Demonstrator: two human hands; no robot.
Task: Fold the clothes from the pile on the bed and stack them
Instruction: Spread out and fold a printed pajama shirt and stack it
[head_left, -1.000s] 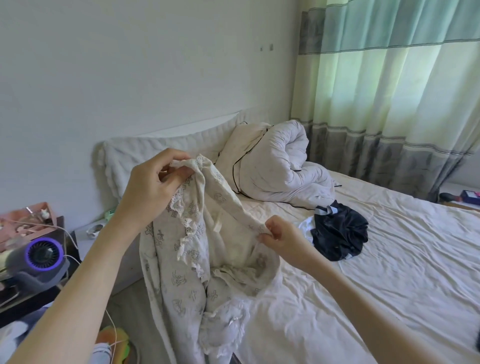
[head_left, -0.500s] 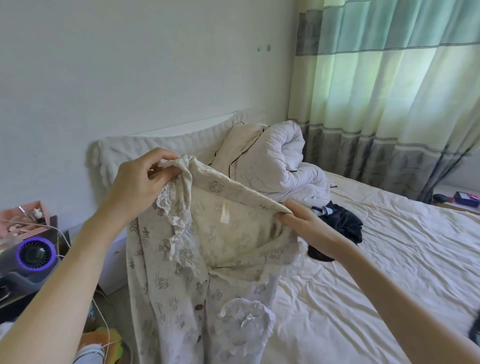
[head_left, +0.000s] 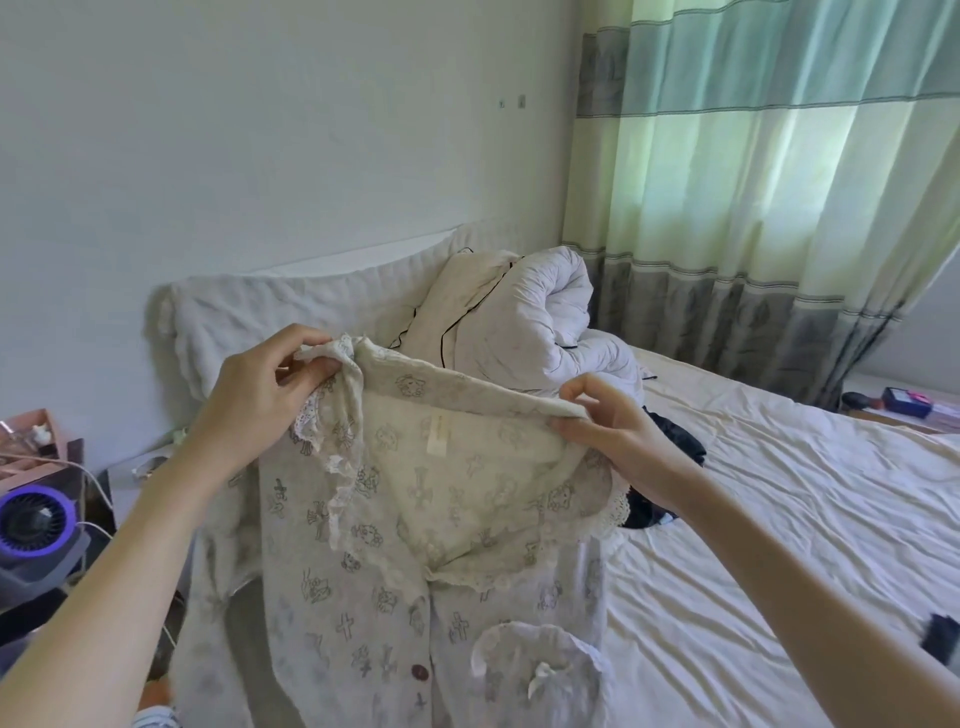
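You've spread the cream printed lace-trimmed pyjama shirt (head_left: 415, 525) wider; your left hand (head_left: 260, 395) and right hand (head_left: 618, 436) pinch its shoulders above the bed (head_left: 779, 519).

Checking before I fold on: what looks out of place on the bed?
The dark clothes lie crumpled on the sheet, unfolded, beside the rolled quilt. The pyjama top, held at its collar by both hands, hangs straight.

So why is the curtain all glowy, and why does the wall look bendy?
Head view: daylight shines through the curtain, so it glows and lights the bed softly, with no hard shadows. Head view: the wide-angle lens curves the wall and edges. Head view: the pyjama top looks fairly sharp; the arms near the bottom look stretched.
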